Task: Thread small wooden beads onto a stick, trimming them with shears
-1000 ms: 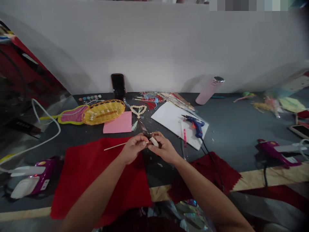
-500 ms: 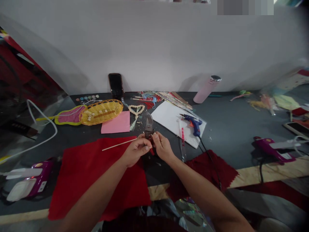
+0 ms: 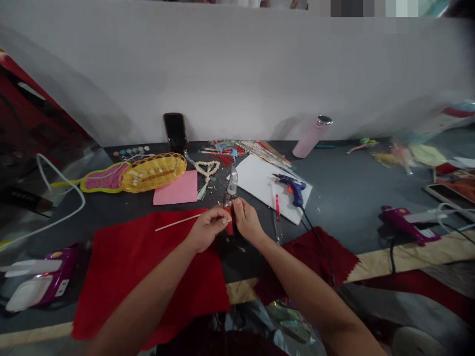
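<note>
My right hand (image 3: 248,220) is closed around the handles of a pair of pruning shears (image 3: 232,184). The blades point away from me over the dark tabletop, and part of a red handle shows between my hands. My left hand (image 3: 208,229) pinches a thin pale stick (image 3: 177,222), whose long end sticks out to the left above a red cloth (image 3: 148,267). The stick's other end is at my left fingertips, close beside the shears. Small pale bits lie scattered around the blades. A beaded loop with a tassel (image 3: 207,170) lies just beyond.
A yellow woven basket (image 3: 154,173) and a pink paper pad (image 3: 175,189) lie left. On a white board (image 3: 260,180) rests a blue glue gun (image 3: 295,190), its cord running toward me. A phone (image 3: 174,131) and a pink bottle (image 3: 312,137) stand at the wall. Purple power strips (image 3: 408,225) flank both sides.
The shears have turned slightly, their blades now pointing more straight away, and more of the red handle shows. Both hands stay close together. The whole view has shifted a little.
</note>
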`<state>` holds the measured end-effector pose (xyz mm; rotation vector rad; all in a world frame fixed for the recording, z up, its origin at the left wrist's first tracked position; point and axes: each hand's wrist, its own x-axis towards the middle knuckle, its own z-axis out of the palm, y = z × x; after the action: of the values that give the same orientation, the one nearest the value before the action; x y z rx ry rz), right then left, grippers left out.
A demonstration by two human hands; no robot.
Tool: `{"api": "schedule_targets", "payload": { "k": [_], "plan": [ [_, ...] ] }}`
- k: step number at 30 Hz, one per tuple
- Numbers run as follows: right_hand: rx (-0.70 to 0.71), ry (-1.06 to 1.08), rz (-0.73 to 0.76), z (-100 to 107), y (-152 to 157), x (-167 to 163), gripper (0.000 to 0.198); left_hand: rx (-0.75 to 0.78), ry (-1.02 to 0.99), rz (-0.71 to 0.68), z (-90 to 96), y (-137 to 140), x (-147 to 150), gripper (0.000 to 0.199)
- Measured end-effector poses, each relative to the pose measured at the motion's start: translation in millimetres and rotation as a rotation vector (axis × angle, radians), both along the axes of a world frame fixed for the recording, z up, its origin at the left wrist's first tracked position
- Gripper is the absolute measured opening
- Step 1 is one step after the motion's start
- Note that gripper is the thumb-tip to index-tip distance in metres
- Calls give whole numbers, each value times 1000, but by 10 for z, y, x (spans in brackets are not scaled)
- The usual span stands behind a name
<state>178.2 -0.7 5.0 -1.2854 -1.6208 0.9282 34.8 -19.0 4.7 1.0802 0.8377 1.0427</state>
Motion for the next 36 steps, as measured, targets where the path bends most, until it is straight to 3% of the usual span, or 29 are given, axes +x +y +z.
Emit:
{"api": "schedule_targets", "payload": {
  "k": [3, 5, 8, 14, 20, 26, 30, 33, 36],
  "plan": [
    [-7, -23, 78, -20, 17, 13, 34, 144, 169, 34, 41, -11, -29, 11],
    [-11, 16, 157, -15, 20, 24, 35, 163, 178, 95, 59, -19, -50, 10],
    [-111, 142, 301, 10, 13, 44, 39, 121, 85, 198, 66, -12, -85, 11],
    [-457, 303, 616, 33, -40, 49, 41, 95, -82, 428, 94, 67, -192, 17],
    [-503, 409, 766, 32, -15, 69, 36, 65, -159, 467, 105, 108, -269, 18],
    [-429, 498, 618, 17, 16, 43, 42, 74, -75, 281, 1, 66, -224, 14],
    [-336, 401, 488, -40, 40, 73, 39, 104, 19, 199, 16, 42, -188, 14],
    [-345, 450, 439, -19, 53, 129, 32, 96, 28, 136, 53, 38, -213, 15],
    [-434, 651, 499, 32, 29, 134, 31, 170, 134, 119, 72, 28, -247, 12]
  ]
}}
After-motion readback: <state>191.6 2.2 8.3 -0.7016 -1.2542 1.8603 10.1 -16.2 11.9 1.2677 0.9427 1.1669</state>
